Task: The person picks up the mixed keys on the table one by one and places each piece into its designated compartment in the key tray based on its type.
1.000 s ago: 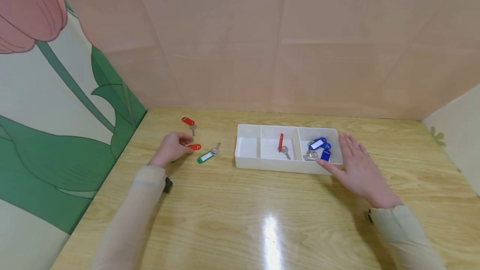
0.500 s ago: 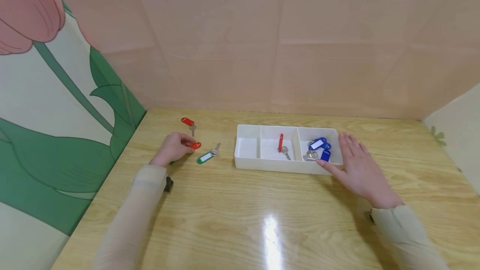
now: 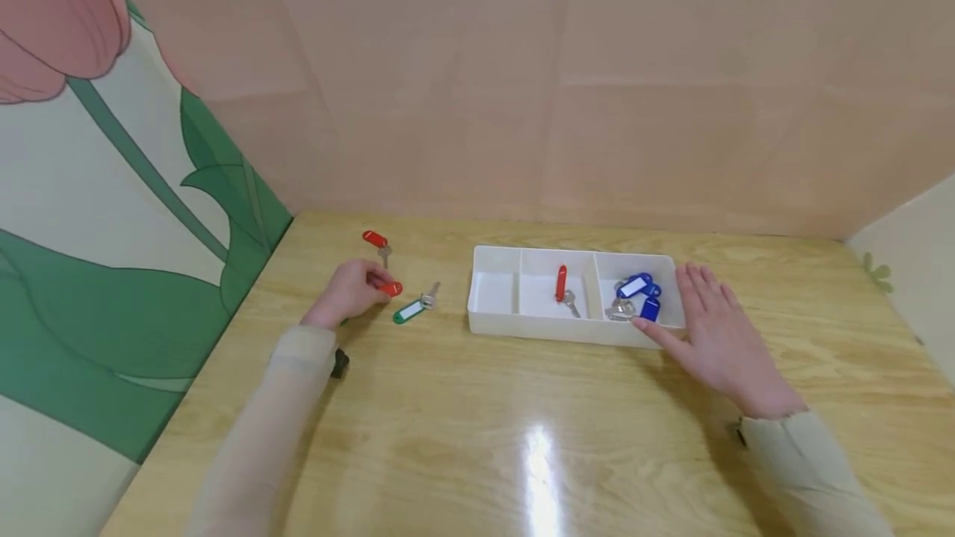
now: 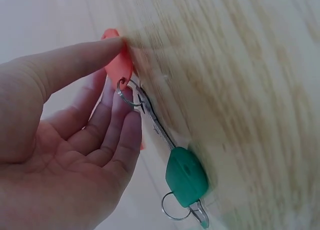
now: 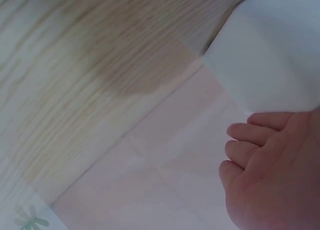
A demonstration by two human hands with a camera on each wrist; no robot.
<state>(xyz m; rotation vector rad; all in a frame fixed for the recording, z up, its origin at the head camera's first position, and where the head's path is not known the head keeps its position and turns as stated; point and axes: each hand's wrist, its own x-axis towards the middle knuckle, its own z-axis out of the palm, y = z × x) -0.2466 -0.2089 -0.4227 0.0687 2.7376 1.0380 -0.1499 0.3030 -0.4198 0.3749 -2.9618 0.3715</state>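
With thumb and fingers, my left hand pinches a red key tag low over the table; a ring and key hang from it in the left wrist view. Close below that key is a green tag with a ring, mostly hidden by the hand in the head view. My right hand rests straight-fingered against the right end of the white three-compartment box, its thumb by the front wall. A red-tagged key lies in the middle compartment, and several blue-tagged keys in the right one.
Beyond the left hand lies another red-tagged key. A green-tagged key is between that hand and the box. The wooden table meets a pink-covered wall at the back and a painted wall on the left.
The red tag at my left fingertips has shifted and turned slightly, and the fingers have closed further on it. My right hand and the box keep their places.
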